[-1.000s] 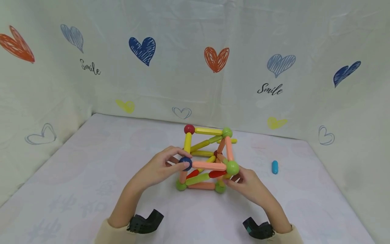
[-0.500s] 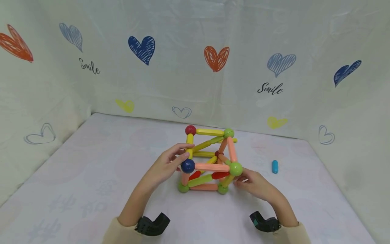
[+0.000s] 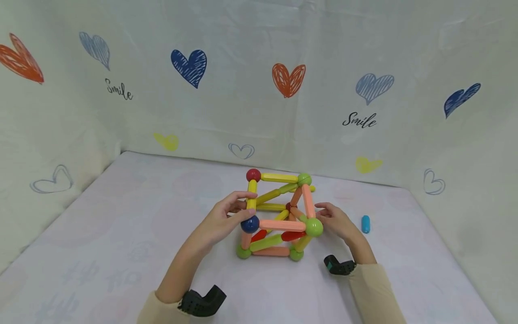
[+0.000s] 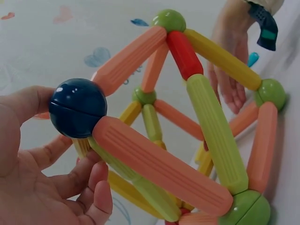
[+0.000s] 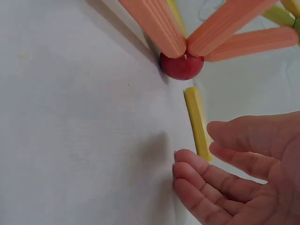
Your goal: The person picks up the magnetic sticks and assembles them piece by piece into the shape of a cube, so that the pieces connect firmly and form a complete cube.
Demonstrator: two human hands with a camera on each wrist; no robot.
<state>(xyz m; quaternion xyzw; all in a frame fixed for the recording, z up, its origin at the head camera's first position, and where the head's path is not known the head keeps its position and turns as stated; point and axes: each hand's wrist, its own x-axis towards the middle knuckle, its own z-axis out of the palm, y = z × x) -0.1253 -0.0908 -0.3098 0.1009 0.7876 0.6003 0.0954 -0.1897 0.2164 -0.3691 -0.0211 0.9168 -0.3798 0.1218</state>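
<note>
A cube-like frame of magnetic building sticks and balls (image 3: 283, 225) stands on the table, with diagonal sticks across its sides. My left hand (image 3: 218, 221) holds it at the near left corner. In the left wrist view the thumb touches the dark blue ball (image 4: 78, 108), while the fingers curl by the yellow stick under it, partly hidden. To the right of the frame is my right hand (image 3: 337, 221), empty, fingers loosely bent. The right wrist view has it close to a loose yellow stick (image 5: 198, 123), which lies behind the frame near a red ball (image 5: 182, 65).
A short blue stick (image 3: 366, 224) lies on the white tabletop (image 3: 121, 216) to the right of the right hand. Behind the table hangs a pale cloth backdrop (image 3: 243, 117) printed with hearts.
My right hand has let go of the frame's near right corner and moved back along its right side. The left hand shifted from the blue ball towards the yellow stick; the frame slid slightly right.
</note>
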